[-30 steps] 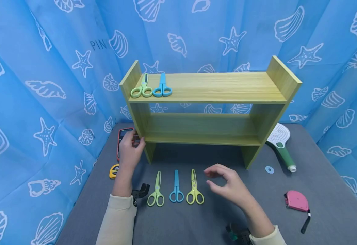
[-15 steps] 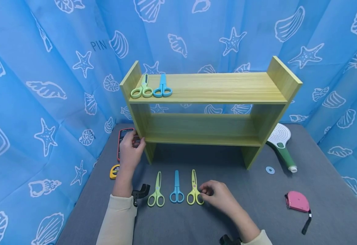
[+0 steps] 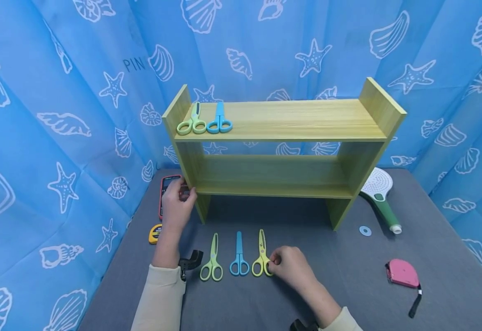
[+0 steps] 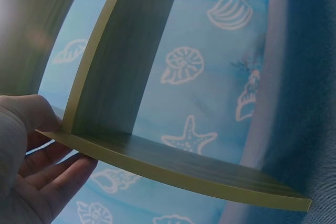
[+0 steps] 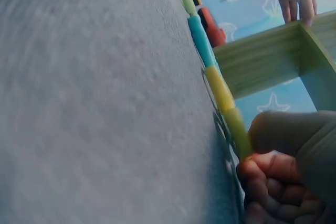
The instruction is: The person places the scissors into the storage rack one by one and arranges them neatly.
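Note:
My left hand [image 3: 176, 207] grips the left side panel of the wooden shelf [image 3: 290, 120]. In the left wrist view, its thumb is on one side of the panel edge and its fingers on the other. My right hand [image 3: 293, 269] pinches the right handle loop of the yellow scissors [image 3: 262, 248], which lie on the table with blades pointing away. To their left lie blue scissors [image 3: 239, 250] and light-green scissors [image 3: 213, 253]. On the shelf's top board, at the left end, rest another green pair of scissors [image 3: 195, 117] and another blue pair of scissors [image 3: 220, 117].
Left of the shelf are a red-and-black multimeter [image 3: 165, 184] and a yellow tape measure [image 3: 155, 233]. On the right lie a white-and-green shower head [image 3: 383, 207], a small blue ring [image 3: 365, 231] and a pink tape measure [image 3: 403, 273]. A blue curtain [image 3: 265, 41] hangs behind.
My right hand has come down and left from beside the yellow scissors, and its fingers have closed on their right handle loop. The left hand stays on the shelf panel.

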Tool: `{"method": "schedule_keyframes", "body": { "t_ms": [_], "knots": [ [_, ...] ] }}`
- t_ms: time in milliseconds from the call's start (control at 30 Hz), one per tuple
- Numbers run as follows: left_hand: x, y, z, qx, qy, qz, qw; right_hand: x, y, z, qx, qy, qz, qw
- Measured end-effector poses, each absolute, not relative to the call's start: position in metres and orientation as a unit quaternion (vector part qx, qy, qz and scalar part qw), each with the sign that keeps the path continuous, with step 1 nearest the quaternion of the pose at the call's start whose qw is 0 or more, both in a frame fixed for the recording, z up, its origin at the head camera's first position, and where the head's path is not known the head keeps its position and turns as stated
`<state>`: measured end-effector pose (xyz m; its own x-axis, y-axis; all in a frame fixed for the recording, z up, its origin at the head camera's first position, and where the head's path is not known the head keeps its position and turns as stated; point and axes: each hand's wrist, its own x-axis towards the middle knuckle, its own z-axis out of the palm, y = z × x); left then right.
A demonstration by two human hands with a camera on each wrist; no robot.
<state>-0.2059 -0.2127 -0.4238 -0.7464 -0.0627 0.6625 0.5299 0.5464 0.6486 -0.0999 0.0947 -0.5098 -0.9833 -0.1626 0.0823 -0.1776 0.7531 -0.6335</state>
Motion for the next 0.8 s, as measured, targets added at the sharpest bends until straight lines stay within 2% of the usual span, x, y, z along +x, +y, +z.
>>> {"method": "schedule_keyframes", "body": {
  "t_ms": [200, 467, 800],
  "knots": [
    [-0.207, -0.213, -0.425, -0.148, -0.815, -0.451, 0.332, -0.096, 0.102, -0.494, 0.076, -0.923, 0.377, 0.004],
    [-0.208, -0.213, -0.425, -0.143, -0.817, -0.453, 0.327, -0.083, 0.115, -0.445, 0.041, -0.914, 0.404, -0.011],
    [-0.206, -0.213, -0.426, -0.135, -0.818, -0.459, 0.318, -0.068, 0.137, -0.388, 0.036, -0.919, 0.391, 0.028]
  ]
}}
